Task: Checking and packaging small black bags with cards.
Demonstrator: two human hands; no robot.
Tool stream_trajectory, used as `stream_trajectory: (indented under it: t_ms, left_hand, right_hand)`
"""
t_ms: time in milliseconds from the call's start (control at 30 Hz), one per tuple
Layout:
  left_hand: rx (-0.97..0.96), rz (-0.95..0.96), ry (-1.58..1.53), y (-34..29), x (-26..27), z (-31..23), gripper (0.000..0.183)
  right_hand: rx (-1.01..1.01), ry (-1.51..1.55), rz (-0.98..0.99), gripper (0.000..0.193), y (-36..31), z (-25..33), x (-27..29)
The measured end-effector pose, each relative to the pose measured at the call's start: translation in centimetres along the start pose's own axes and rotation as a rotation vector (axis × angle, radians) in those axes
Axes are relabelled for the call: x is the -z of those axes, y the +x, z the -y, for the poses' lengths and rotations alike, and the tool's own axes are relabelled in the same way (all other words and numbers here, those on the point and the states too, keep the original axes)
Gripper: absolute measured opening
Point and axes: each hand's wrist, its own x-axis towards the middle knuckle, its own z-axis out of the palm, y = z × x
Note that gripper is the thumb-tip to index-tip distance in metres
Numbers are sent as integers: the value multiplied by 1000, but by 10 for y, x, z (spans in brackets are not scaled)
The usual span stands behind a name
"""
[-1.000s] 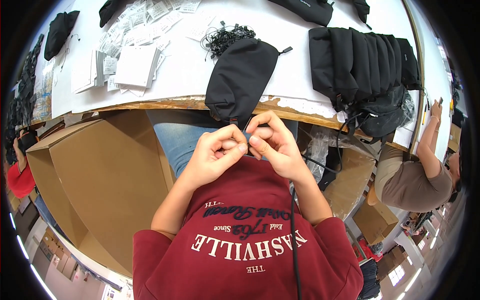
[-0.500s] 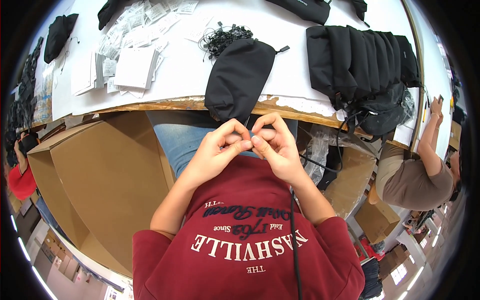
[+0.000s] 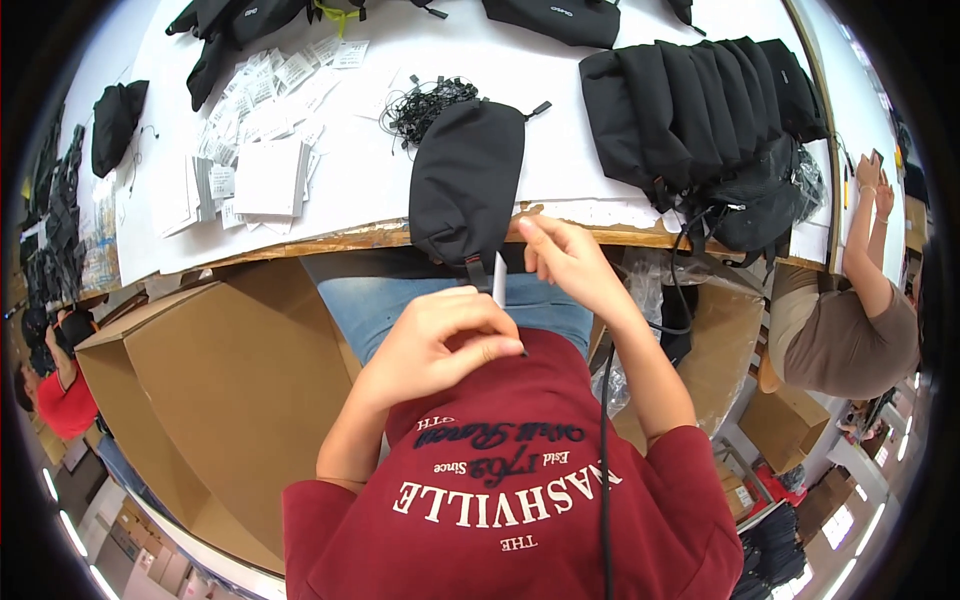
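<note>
A black fabric pouch [image 3: 467, 180] lies over the table's front edge, its lower end hanging above my lap and its zip pull pointing away from me. My left hand [image 3: 440, 335] is closed in a pinch near my waist; a small black piece [image 3: 524, 352] shows at the fingertips. Between my hands, a white tag [image 3: 499, 280] stands nearly edge-on below the pouch. My right hand [image 3: 572, 258] is raised by the table edge with its thumb and fingers drawn together. Whatever it may hold is too small to make out.
Behind the pouch lies a tangle of black strings [image 3: 428, 108]. White tags [image 3: 270, 178] are stacked and scattered to the left. A row of black pouches [image 3: 690, 115] stands at right. An open cardboard box [image 3: 230, 370] is beside my left leg. A co-worker [image 3: 850, 340] sits far right.
My hands were together at the fingertips and have come apart. The left has moved down toward my waist, the right outward to the table edge. The white tag now shows between them.
</note>
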Motion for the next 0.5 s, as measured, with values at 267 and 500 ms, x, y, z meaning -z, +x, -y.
stream_trajectory:
  t_ms: [267,500]
  left_hand:
    - [31,87,-127,0,-24,4,6]
    - [-65,-677,330,14,-6,13,32]
  right_hand:
    - [6,344,-12,37,8,-12,-13]
    - [243,131,-4,22,-32,26,-10]
